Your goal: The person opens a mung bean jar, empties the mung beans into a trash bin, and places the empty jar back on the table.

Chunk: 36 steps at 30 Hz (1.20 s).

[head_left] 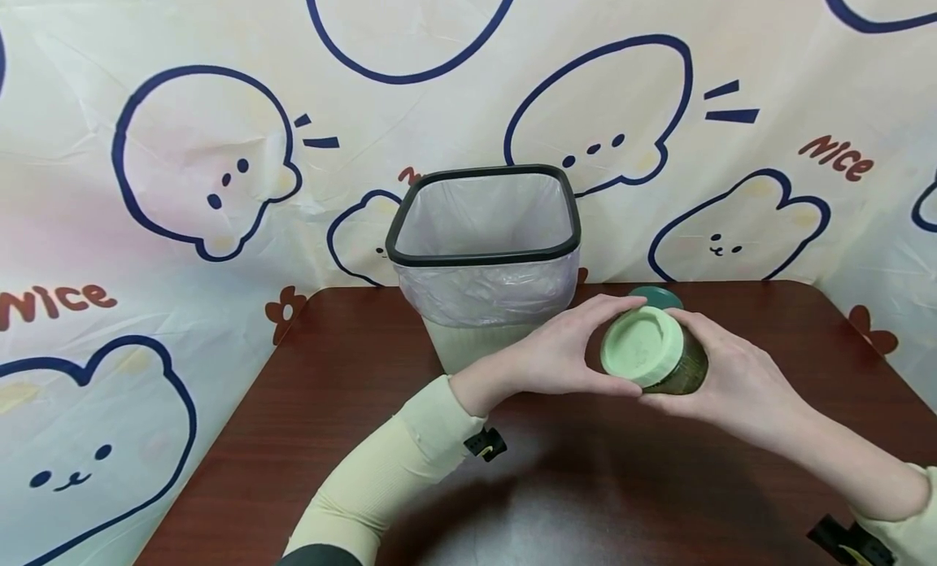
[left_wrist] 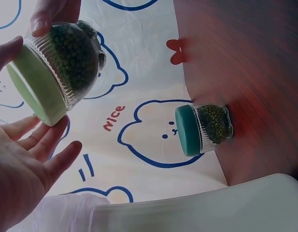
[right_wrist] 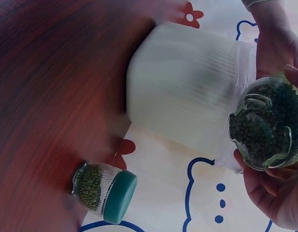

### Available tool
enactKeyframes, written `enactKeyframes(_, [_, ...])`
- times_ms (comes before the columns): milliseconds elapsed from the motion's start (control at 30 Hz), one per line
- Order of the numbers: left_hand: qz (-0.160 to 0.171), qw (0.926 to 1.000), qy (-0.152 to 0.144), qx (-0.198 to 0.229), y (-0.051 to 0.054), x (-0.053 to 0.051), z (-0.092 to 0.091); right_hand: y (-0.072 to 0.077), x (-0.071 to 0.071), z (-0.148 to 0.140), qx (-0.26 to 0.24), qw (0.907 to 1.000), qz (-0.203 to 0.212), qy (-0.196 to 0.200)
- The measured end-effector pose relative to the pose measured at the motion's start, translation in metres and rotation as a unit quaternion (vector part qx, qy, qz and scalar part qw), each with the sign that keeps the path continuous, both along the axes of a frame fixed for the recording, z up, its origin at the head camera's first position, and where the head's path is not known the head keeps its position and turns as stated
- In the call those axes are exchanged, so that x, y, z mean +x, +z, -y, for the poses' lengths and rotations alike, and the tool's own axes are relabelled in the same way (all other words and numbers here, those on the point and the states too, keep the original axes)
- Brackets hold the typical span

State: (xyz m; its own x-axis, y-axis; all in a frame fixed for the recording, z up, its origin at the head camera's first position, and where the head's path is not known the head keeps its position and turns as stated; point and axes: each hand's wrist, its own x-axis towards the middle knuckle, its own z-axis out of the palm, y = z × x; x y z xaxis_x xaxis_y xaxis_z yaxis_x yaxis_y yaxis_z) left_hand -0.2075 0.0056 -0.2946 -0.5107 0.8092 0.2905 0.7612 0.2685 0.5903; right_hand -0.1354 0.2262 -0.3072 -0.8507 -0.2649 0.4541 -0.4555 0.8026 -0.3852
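A glass jar of green beans (right_wrist: 264, 125) with a light green lid (head_left: 642, 346) is held in the air above the table. My right hand (head_left: 747, 379) grips its glass body from the right. At the lid's rim, the thumb and fingers of my left hand (head_left: 560, 350) are curled round it from the left; the left wrist view shows them touching its edge. The lid is on the jar and faces left and toward the head camera. A second jar of green beans (left_wrist: 214, 124) with a teal lid (right_wrist: 120, 197) stands upright on the table behind.
A pale bin (right_wrist: 182, 82) with a dark rim (head_left: 483, 259) and a translucent liner (head_left: 490, 293) stands at the back of the brown table (head_left: 329, 371), left of the jars. Behind the table hangs a cloth (head_left: 410, 127) with cartoon drawings.
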Motion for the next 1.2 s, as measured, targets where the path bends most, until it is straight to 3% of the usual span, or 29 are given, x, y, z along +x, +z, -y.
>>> enactKeyframes(500, [-0.003,0.9956,0.093,-0.013,0.002,0.009,-0.005,0.002,0.000,0.003,0.008,0.9999,-0.001,-0.011])
enactKeyframes(667, [-0.007,0.9940,0.108,-0.020,0.001,0.012,-0.008,0.003,0.000,0.002,0.007,0.9999,0.001,-0.015])
enactKeyframes(800, [-0.003,0.9958,0.088,-0.026,-0.001,0.010,-0.006,0.003,0.001,0.001,0.003,0.9999,0.006,-0.010])
enactKeyframes(1033, [0.023,0.9997,0.010,-0.002,-0.003,0.003,-0.001,0.003,0.001,0.001,-0.002,1.0000,0.002,-0.002])
enactKeyframes(1200, [0.031,0.9992,-0.025,0.007,-0.003,0.000,-0.001,0.003,0.002,0.002,0.001,1.0000,-0.006,-0.006])
